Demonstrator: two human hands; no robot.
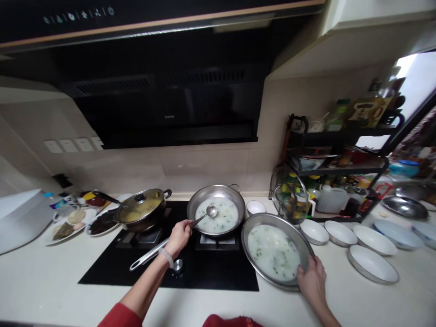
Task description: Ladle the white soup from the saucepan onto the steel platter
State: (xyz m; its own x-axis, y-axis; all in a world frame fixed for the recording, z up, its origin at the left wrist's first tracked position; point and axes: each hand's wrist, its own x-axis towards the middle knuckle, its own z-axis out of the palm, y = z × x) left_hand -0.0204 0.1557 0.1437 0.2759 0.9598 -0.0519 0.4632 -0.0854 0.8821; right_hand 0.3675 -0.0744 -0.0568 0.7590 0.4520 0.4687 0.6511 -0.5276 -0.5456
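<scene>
Ladle (211,211) gripped by L hand (180,238), its bowl over soup (226,220) in pan (218,191) nr cooktop (221,271) back R corner, R hand (312,274) clasping basin (301,241) rim at cooktop R edge; prob mid-ladling, next move calls for level ladle + steady basin.

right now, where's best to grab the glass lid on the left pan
Probably by the black knob, from straight above: it stands up at the middle of the glass lid, while the lid's edge sits down on the pan, leaving less to pinch.
</scene>
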